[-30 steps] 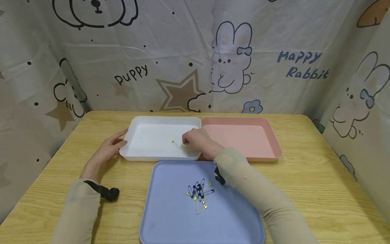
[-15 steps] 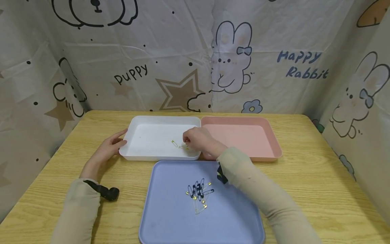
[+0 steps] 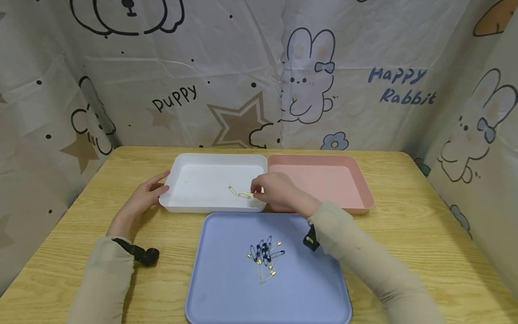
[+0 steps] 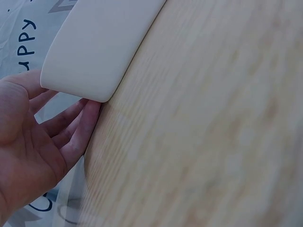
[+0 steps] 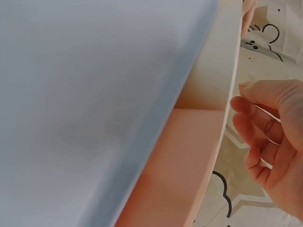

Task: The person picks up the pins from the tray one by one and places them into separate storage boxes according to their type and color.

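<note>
My left hand (image 3: 140,199) rests its extended fingers against the left end of the white tray (image 3: 202,209); the left wrist view shows the fingertips at the tray's corner. Over the right end of that tray, where it meets the pink tray (image 3: 323,182), hovers my right hand (image 3: 277,191). In the right wrist view its fingers (image 5: 258,118) bend loosely, with nothing between thumb and fingertips. Several gold safety pins (image 3: 244,195) lie in the white tray just left of the right fingertips. A mixed pile of black and gold safety pins (image 3: 265,254) lies on the blue tray (image 3: 222,292).
White and pink trays stand side by side at the back of the wooden table (image 3: 404,216), with the blue tray in front of them. A printed curtain (image 3: 243,54) encloses the back and sides. Each wrist wears a black strap (image 3: 139,254) with a camera.
My right hand has drawn back slightly to the right, uncovering more of the gold safety pins in the white tray. My left hand stays at the white tray's end.
</note>
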The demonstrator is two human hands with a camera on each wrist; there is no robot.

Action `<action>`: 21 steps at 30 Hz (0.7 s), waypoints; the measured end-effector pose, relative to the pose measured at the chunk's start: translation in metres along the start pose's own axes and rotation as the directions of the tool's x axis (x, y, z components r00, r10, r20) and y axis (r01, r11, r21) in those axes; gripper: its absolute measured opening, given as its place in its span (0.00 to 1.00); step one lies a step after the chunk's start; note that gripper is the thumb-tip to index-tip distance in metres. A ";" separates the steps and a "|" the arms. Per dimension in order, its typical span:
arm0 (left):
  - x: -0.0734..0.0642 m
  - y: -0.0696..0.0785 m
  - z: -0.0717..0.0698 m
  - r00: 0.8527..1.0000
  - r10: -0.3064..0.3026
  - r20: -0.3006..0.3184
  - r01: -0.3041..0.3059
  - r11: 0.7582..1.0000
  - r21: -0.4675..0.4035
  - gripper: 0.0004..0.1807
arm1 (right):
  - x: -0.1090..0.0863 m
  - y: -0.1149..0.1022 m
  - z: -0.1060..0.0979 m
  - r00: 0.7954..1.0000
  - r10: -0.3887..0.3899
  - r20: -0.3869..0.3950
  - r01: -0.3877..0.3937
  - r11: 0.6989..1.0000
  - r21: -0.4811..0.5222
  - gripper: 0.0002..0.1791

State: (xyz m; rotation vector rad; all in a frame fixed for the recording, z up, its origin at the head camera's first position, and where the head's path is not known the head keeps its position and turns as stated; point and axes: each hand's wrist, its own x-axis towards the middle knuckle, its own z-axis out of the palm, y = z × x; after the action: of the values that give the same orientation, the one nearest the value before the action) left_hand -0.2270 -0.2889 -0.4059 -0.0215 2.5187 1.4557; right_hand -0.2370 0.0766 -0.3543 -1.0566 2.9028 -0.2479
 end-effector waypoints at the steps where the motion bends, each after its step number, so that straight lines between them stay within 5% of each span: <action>1: 0.000 0.000 0.000 1.000 0.000 0.001 0.000 1.000 0.001 0.34 | -0.004 0.001 -0.001 1.000 0.001 -0.006 -0.001 1.000 0.003 0.06; 13: 0.000 0.003 0.002 1.000 -0.006 -0.004 0.006 1.000 -0.001 0.34 | -0.046 0.006 -0.005 0.993 -0.091 -0.069 0.094 0.995 0.037 0.03; 21: 0.001 0.001 0.002 1.000 0.003 0.002 -0.003 1.000 -0.014 0.34 | -0.072 0.012 0.007 0.987 -0.163 0.004 0.161 0.979 0.126 0.02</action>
State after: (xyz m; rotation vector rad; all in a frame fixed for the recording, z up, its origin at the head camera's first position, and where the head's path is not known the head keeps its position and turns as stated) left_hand -0.2276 -0.2862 -0.4059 -0.0181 2.5078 1.4741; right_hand -0.1893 0.1309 -0.3641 -1.2679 2.7491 -0.4211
